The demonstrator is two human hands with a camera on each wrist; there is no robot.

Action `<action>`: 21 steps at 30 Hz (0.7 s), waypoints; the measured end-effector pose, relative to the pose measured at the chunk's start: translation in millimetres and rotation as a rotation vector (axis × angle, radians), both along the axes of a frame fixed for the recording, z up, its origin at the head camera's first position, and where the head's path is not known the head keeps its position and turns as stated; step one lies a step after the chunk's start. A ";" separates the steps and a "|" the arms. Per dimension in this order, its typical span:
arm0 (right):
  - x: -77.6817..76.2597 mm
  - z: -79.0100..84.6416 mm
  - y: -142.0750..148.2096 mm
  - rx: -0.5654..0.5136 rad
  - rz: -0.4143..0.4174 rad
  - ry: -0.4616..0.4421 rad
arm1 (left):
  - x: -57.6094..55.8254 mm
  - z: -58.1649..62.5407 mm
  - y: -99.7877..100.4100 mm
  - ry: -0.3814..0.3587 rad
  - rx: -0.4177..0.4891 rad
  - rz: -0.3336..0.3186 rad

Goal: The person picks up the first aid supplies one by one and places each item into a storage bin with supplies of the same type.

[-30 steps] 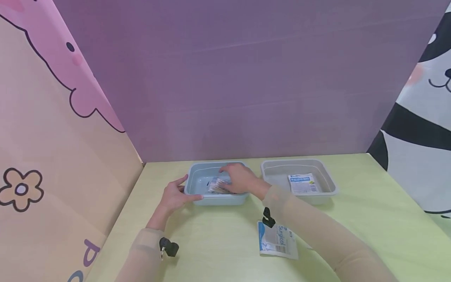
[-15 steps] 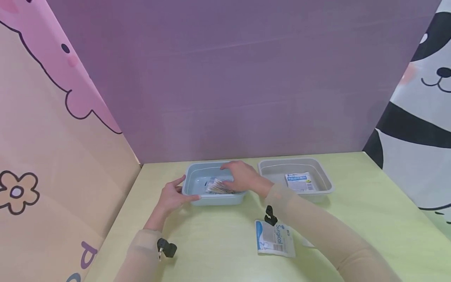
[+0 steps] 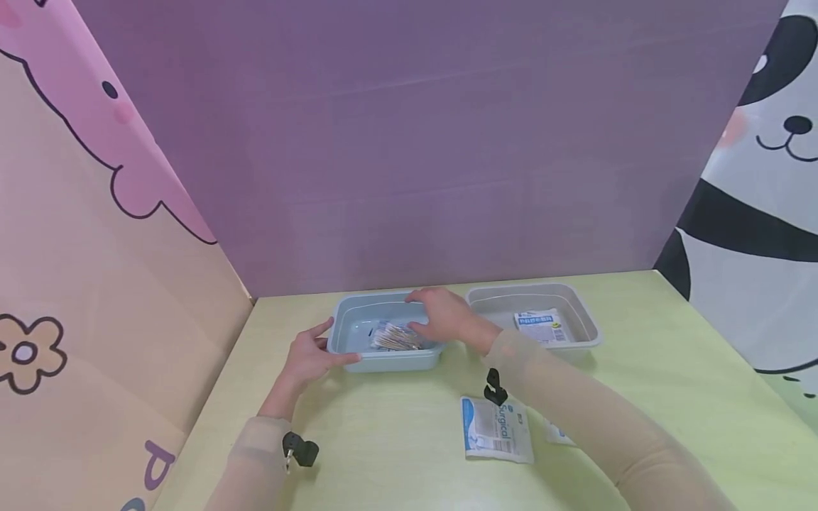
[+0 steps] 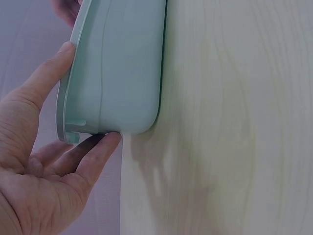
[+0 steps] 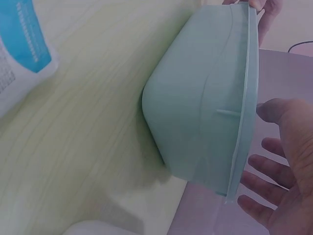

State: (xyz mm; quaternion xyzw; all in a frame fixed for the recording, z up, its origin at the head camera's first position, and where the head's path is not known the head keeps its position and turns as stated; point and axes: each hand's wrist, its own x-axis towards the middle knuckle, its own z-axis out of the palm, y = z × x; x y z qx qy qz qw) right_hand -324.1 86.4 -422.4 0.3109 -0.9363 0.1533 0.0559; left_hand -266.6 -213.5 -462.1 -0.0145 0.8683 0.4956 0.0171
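Note:
A light blue plastic basin (image 3: 399, 363) stands at the back of the table, with a clear bag of cotton swabs (image 3: 397, 337) inside. My left hand (image 3: 309, 358) holds its left end, thumb along the front rim and fingers against the side wall. In the left wrist view the fingertips (image 4: 110, 142) touch the basin's wall below the rim. My right hand (image 3: 445, 316) is over the right end, fingers spread and loosely bent. In the right wrist view its thumb (image 5: 274, 110) is at the rim, and nothing is held between the fingers.
A grey basin (image 3: 584, 339) holding a blue-and-white packet (image 3: 541, 327) stands close on the right. Nearer me lies a packet printed "Surgical" (image 3: 497, 430). Another white packet (image 3: 559, 434) is partly hidden by my right sleeve. A purple wall (image 3: 409, 142) rises behind the table.
My right hand has let go of the cotton swab bag and moved up and right to the basin's right rim. The bag lies in the basin. My left hand stays at the left end.

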 end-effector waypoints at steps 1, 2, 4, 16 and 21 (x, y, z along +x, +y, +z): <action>-0.2 -0.6 1.3 -0.003 -0.003 0.003 | -0.1 -0.5 0.0 0.000 0.003 0.000; -0.5 -1.3 2.6 -0.004 -0.006 0.008 | -0.2 -0.8 0.1 0.000 0.007 -0.001; -1.4 -2.8 5.6 -0.002 -0.019 0.015 | -0.3 -1.2 0.2 0.002 0.011 -0.004; -3.1 -2.9 20.9 -0.029 -0.058 0.002 | -1.4 -2.5 -1.2 0.002 0.029 -0.009; 0.2 -0.8 26.6 -0.038 -0.085 -0.003 | -1.0 -2.1 -1.2 -0.003 0.011 -0.005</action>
